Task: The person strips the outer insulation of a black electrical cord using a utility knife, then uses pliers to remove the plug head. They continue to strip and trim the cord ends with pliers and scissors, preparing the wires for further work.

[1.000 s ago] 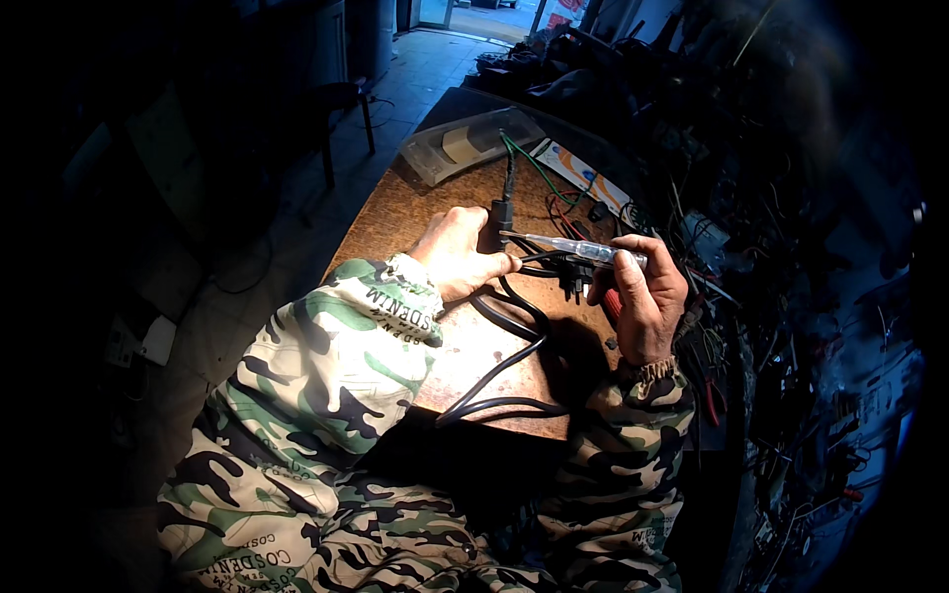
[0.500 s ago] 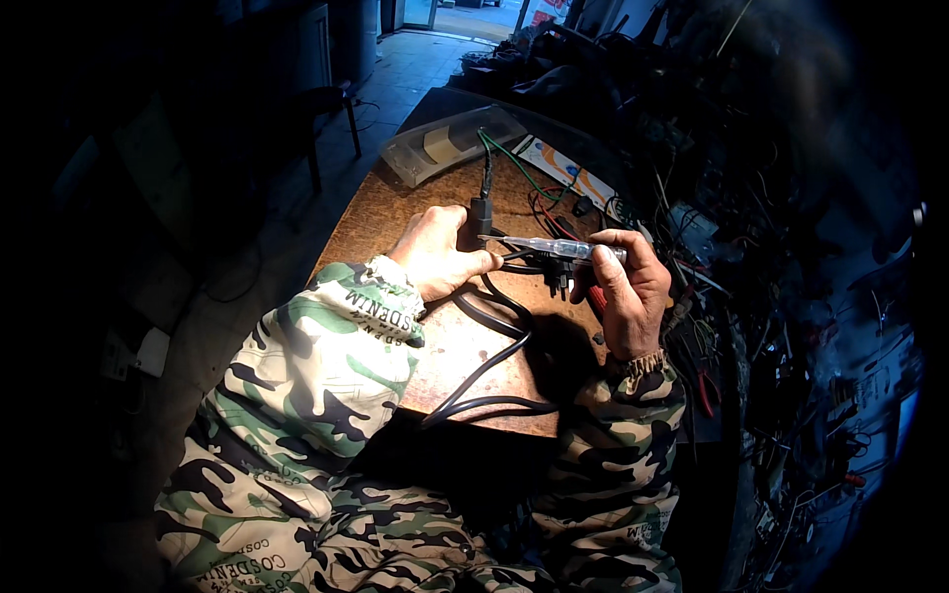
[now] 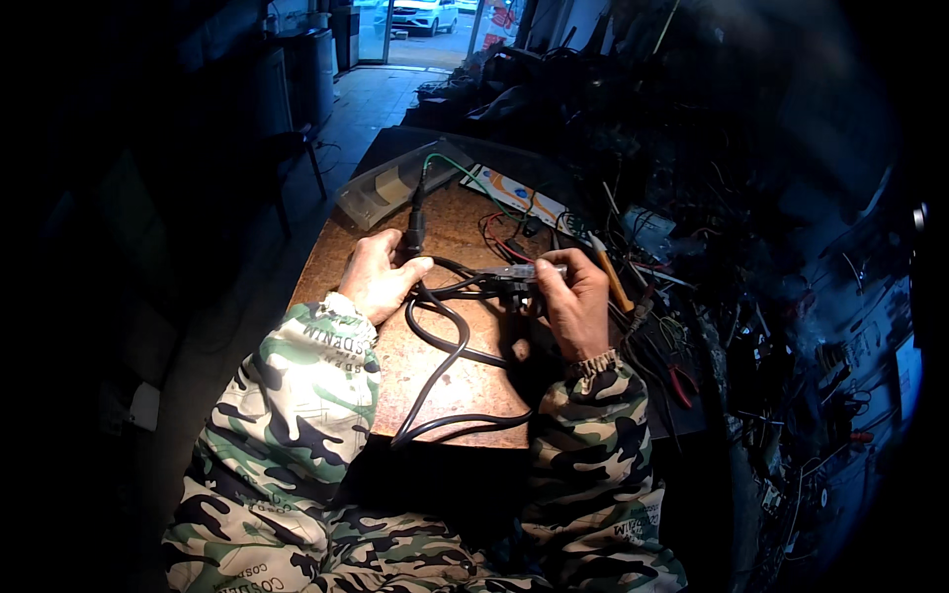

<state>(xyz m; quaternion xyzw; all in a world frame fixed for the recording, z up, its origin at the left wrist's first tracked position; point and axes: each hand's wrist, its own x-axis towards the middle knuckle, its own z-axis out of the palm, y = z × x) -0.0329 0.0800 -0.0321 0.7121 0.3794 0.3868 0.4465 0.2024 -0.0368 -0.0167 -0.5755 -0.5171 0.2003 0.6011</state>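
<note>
Right now, your left hand is closed around the lower end of the black cable connector, with your thumb laid across the cord just below it; some of those fingers are hidden behind your palm. The connector stands near the middle of the brown tabletop, its narrow end pointing away from you, and a green wire arches from beyond that end toward the right.

To the right of the connector, your right hand pinches the clear-handled probe tester between thumb and forefinger. Its tip points left toward the connector, but you cannot tell whether it touches anything. A dark plug sits just under the tester; whether your lower fingers hold it too is hidden in shadow.

Nearer you than the connector, the black power cord lies in wide loops. Beyond the connector are a clear plastic package and, farther right, a white card with orange and blue print. Red wires curl to the connector's right. Well to its right, past your hand, lie a yellow-handled tool and red-handled pliers.
</note>
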